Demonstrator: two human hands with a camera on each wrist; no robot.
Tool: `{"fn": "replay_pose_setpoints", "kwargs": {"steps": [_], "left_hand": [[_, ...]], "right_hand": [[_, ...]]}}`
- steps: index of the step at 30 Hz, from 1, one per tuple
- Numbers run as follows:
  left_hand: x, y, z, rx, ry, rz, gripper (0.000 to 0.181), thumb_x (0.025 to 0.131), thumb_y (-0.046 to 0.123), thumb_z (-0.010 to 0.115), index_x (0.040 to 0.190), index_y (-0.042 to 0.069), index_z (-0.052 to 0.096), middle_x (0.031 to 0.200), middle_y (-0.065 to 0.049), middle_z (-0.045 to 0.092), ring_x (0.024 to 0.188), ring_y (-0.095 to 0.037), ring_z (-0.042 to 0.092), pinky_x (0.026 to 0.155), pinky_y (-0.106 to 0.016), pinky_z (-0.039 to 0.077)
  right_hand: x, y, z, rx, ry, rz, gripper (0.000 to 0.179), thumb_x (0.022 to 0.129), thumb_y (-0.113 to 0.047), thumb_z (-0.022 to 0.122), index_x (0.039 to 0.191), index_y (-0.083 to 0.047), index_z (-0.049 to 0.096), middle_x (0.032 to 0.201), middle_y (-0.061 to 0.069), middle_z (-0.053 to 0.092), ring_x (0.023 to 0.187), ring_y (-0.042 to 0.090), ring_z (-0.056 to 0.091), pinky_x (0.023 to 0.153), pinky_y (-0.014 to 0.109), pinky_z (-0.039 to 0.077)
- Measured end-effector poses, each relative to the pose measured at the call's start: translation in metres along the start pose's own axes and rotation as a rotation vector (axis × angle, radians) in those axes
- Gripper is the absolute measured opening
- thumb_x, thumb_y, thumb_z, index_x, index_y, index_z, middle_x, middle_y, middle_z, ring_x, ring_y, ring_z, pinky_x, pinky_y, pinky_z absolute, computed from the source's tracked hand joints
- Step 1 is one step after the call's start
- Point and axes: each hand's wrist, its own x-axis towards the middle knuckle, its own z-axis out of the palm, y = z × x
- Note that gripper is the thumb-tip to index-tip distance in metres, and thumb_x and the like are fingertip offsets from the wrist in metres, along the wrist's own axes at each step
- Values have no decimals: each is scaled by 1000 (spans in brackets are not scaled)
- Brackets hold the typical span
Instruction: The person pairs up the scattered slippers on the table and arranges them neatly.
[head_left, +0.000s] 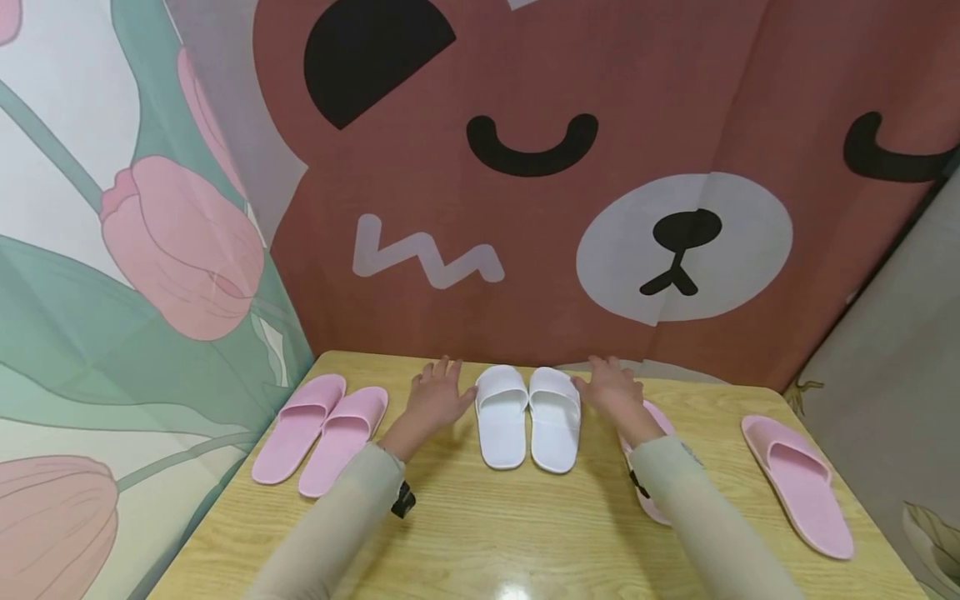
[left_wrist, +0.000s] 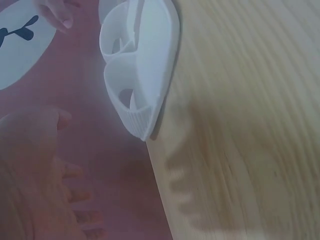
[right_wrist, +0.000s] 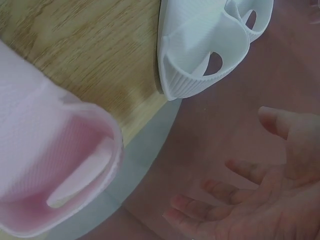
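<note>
A pair of white slippers, the left one (head_left: 502, 433) and the right one (head_left: 555, 433), stands side by side at the back of the table, toes toward the wall. Just left of the pair, my left hand (head_left: 437, 395) hovers with spread fingers, its thumb near the left slipper's edge. My right hand (head_left: 611, 390) is on the other side, fingers extended and thumb beside the right slipper. Both wrist views show space between the left hand (left_wrist: 35, 185) or right hand (right_wrist: 270, 185) and the white slippers (right_wrist: 200, 45). Neither hand holds anything.
Two pink slippers (head_left: 345, 433) lie together at the table's left. Under my right forearm is another pink slipper (head_left: 657, 417), partly hidden. One more pink slipper (head_left: 806, 492) lies near the right edge. A bear-print curtain (head_left: 540, 317) hangs directly behind the wooden table (head_left: 480, 542).
</note>
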Motion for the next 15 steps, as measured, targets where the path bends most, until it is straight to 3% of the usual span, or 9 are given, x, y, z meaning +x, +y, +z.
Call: {"fn": "replay_pose_setpoints", "kwargs": {"steps": [9,15], "left_hand": [[-14,-13,-8,-3,23,31,72,100,53,47,154,6,40,160,-22,33,145,-46,31,113,-63,29],[-21,-24,-12,-6,12,12,73,100,53,48,155,7,38,161,-22,32,146,-47,28,115,-63,26]], "right_hand": [[-7,12,-4,18,-3,-26,74,103,-44,51,157,0,28,159,33,21,136,63,26,106,76,26],[-10,21,-4,12,2,-21,76,103,-45,51,159,-3,24,160,33,20,137,64,24,106,77,24]]}}
